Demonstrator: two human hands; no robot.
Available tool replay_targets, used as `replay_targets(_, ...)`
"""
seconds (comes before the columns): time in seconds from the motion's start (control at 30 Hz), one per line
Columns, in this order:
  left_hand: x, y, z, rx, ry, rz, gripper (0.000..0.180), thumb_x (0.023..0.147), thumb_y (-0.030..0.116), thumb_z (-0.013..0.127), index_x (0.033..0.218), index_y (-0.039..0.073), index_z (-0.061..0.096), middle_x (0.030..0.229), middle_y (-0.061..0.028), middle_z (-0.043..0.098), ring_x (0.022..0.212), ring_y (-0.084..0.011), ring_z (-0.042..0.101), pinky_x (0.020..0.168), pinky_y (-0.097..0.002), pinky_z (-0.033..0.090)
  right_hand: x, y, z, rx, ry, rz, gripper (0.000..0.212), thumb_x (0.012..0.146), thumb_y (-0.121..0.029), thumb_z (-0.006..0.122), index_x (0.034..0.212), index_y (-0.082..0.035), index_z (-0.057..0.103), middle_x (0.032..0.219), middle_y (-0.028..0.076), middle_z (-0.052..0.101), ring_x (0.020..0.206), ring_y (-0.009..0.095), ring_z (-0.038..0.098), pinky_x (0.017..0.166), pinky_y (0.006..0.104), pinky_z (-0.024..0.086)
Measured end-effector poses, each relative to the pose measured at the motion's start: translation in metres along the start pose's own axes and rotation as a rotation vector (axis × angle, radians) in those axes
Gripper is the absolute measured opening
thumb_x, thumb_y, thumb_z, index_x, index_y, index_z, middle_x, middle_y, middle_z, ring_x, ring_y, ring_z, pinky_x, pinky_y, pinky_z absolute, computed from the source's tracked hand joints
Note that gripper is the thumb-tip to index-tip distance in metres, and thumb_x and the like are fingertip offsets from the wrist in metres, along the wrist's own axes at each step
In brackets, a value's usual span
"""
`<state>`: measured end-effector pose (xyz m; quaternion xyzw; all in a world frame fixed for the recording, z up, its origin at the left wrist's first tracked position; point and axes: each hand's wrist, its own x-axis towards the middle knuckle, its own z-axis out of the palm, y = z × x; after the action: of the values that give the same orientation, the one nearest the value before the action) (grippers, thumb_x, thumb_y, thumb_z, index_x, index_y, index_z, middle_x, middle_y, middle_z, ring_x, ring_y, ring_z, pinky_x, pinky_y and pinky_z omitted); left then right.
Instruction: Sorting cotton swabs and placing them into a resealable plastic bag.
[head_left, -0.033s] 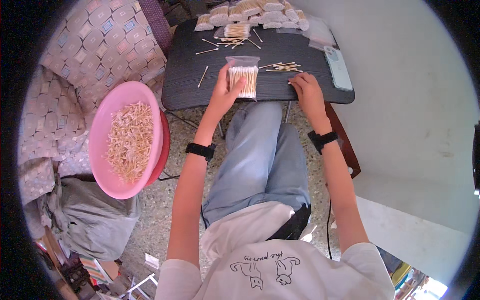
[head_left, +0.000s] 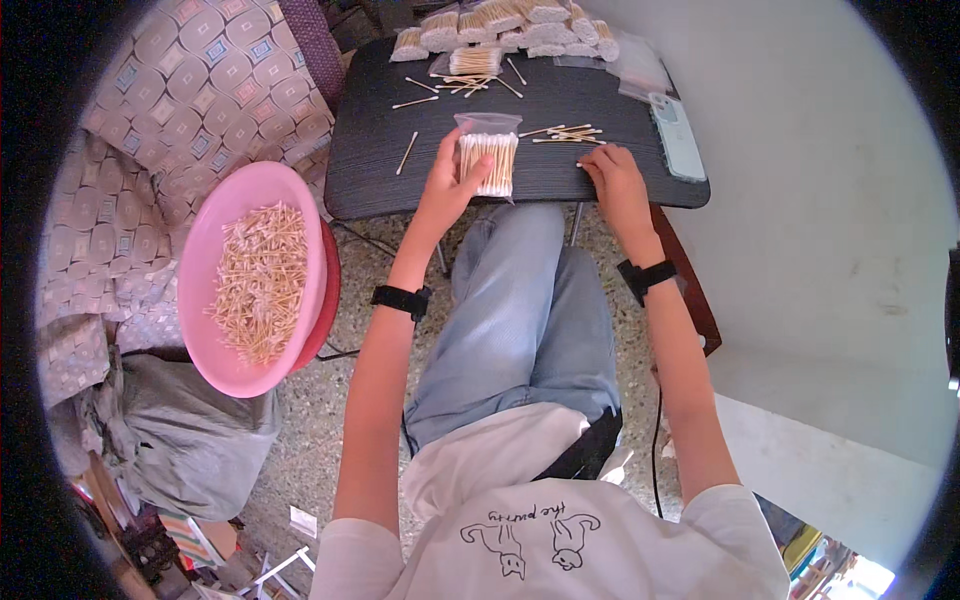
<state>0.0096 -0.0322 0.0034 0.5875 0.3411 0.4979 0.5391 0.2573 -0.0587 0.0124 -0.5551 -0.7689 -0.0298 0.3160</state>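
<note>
- left hand [head_left: 447, 185] is gripping the clear bag of cotton swabs [head_left: 487, 160] on the black table [head_left: 370, 160], filling it.
- right hand [head_left: 612, 178], fingers curled, is resting beside the bag near loose swabs [head_left: 570, 133]; gathering them seems next.

Even, bright daylight filled the sharp centre with only soft shadows and mild glare on the pale wall [head_left: 830, 200], while fisheye bending curved straight edges and black vignette ringed the rim.
</note>
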Motion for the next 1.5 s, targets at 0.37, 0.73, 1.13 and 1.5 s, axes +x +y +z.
replay_targets(0.37, -0.004, 0.005, 0.002, 0.029, -0.182, -0.037, 0.045, 0.089, 0.02, 0.057, 0.128, 0.003, 0.04, 0.112, -0.0045, 0.054, 0.098, -0.0097, 0.052, 0.085, -0.0248, 0.043, 0.053, -0.051, 0.003, 1.18, 0.364, 0.404, 0.015, 0.087, -0.004, 0.054, 0.1, 0.003, 0.056, 0.078, 0.008, 0.06, 0.066, 0.01, 0.058, 0.058, 0.023, 0.049)
replay_targets(0.73, -0.006, -0.003, 0.007, 0.136, -0.121, -0.035, 0.038, 0.091, 0.03, 0.052, 0.119, 0.003, 0.052, 0.102, -0.0043, 0.061, 0.093, -0.0093, 0.054, 0.081, -0.0248, 0.043, 0.048, -0.055, 0.011, 1.194, 0.094, 0.536, 0.025, 0.084, -0.007, 0.06, 0.105, 0.005, 0.056, 0.083, 0.007, 0.064, 0.071, 0.01, 0.059, 0.065, 0.0211, 0.047)
replay_targets(1.13, -0.005, -0.008, 0.005, 0.199, -0.134, -0.05, 0.038, 0.089, 0.033, 0.054, 0.115, 0.006, 0.055, 0.1, -0.0051, 0.062, 0.091, -0.0112, 0.056, 0.08, -0.0267, 0.043, 0.041, -0.059, 0.015, 1.145, -0.006, 0.517, 0.019, 0.084, -0.007, 0.061, 0.099, 0.005, 0.059, 0.082, 0.008, 0.064, 0.07, 0.009, 0.059, 0.062, 0.0213, 0.048)
replay_targets(1.5, -0.006, -0.007, 0.006, 0.183, -0.115, -0.057, 0.036, 0.089, 0.034, 0.053, 0.113, 0.007, 0.056, 0.097, -0.0049, 0.063, 0.089, -0.0108, 0.057, 0.078, -0.0258, 0.044, 0.039, -0.061, 0.013, 1.059, 0.015, 0.378, 0.014, 0.081, -0.006, 0.064, 0.091, 0.002, 0.061, 0.075, 0.005, 0.064, 0.066, 0.008, 0.059, 0.059, 0.021, 0.047)
